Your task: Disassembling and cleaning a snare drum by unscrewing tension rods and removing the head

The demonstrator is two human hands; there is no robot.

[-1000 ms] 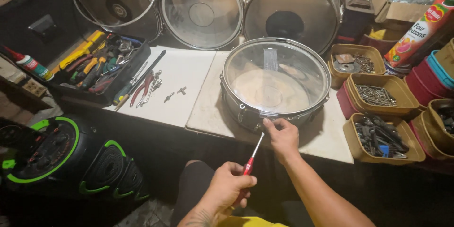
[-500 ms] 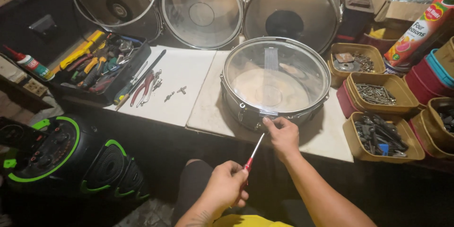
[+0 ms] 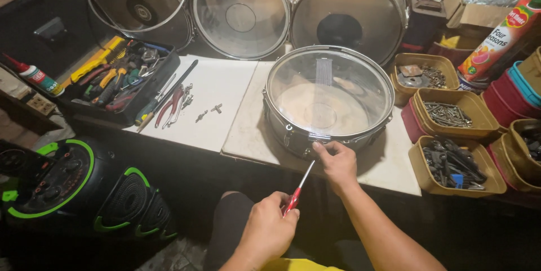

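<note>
Nearest, the left hand (image 3: 269, 227) is closed in a fist around the red handle of a screwdriver (image 3: 297, 188); its thin metal shaft points up and to the right, toward the drum. Just past it, the right hand (image 3: 338, 162) rests on the front edge of the counter (image 3: 389, 161); its fingers (image 3: 319, 147) are pinched together against the metal side of the snare drum (image 3: 328, 97), right by the screwdriver's tip; what small part they pinch is too tiny to tell. The drum sits flat on the white counter, its clear skin facing up. To the right lie brown trays of screws (image 3: 451, 114); to the left lie red pliers (image 3: 169, 106) and an open black toolbox (image 3: 115, 76). Farther back, three bigger drums (image 3: 242, 9) lean side by side; a juice carton (image 3: 499, 37) stands at far right.
</note>
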